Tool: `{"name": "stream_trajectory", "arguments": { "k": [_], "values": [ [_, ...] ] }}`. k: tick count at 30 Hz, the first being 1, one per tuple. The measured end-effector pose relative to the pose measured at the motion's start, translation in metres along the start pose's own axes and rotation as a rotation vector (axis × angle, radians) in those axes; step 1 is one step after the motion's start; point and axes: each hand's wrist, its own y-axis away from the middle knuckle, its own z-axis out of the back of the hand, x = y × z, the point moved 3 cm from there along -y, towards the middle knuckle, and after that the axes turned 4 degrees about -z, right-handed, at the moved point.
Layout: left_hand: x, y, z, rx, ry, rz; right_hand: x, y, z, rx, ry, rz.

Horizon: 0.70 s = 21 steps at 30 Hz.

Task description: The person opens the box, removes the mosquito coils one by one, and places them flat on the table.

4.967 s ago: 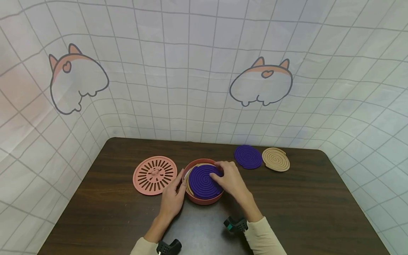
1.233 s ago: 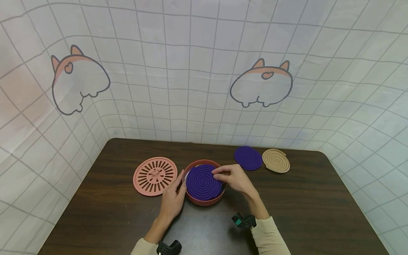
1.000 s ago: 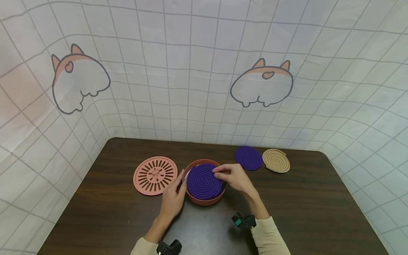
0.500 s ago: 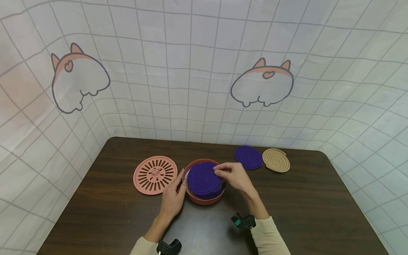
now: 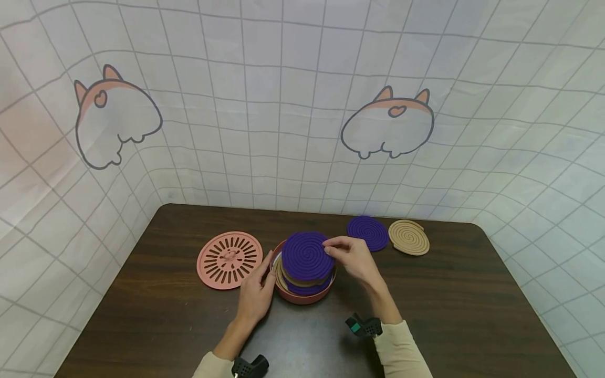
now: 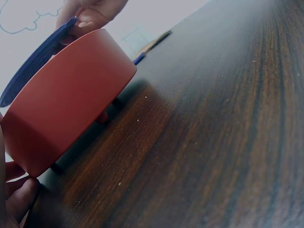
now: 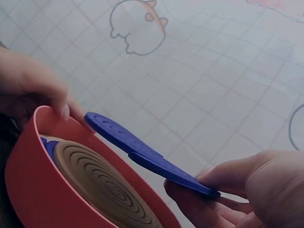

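Observation:
My right hand (image 5: 356,260) pinches the edge of a purple mosquito coil (image 5: 307,255) between thumb and fingers. The coil is raised and tilted over a round red mosquito coil box (image 5: 300,300). In the right wrist view, the coil's edge (image 7: 123,135) shows clear space above a tan coil (image 7: 109,180) lying in the box. A bit of purple shows beneath that tan coil. My left hand (image 5: 257,294) holds the box by its left side. In the left wrist view, fingers (image 6: 21,197) curl at the foot of the box wall (image 6: 71,90).
A pink slotted lid (image 5: 208,262) lies flat left of the box. Behind and to the right, a second purple coil (image 5: 368,233) and a tan coil (image 5: 408,237) lie side by side on the dark wooden table (image 5: 449,299). A white gridded curtain (image 5: 293,131) surrounds the table's back and sides.
My right hand has lifted the purple coil up and away from me, baring the tan and purple coils under it. My left hand stays at the box's side.

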Motion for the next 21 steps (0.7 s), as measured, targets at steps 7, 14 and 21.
{"name": "stream_trajectory", "arguments": {
  "k": [7,14,21],
  "values": [
    [0.000,-0.001,0.000,0.020,0.011,0.015,0.001,0.002,0.011,-0.047,-0.034,-0.017],
    [0.000,-0.001,-0.001,0.033,0.006,0.046,-0.001,0.002,0.025,-0.088,-0.081,-0.031],
    [-0.002,-0.001,0.000,0.034,0.014,0.041,-0.003,0.003,0.039,-0.136,-0.101,-0.033]
  ]
}}
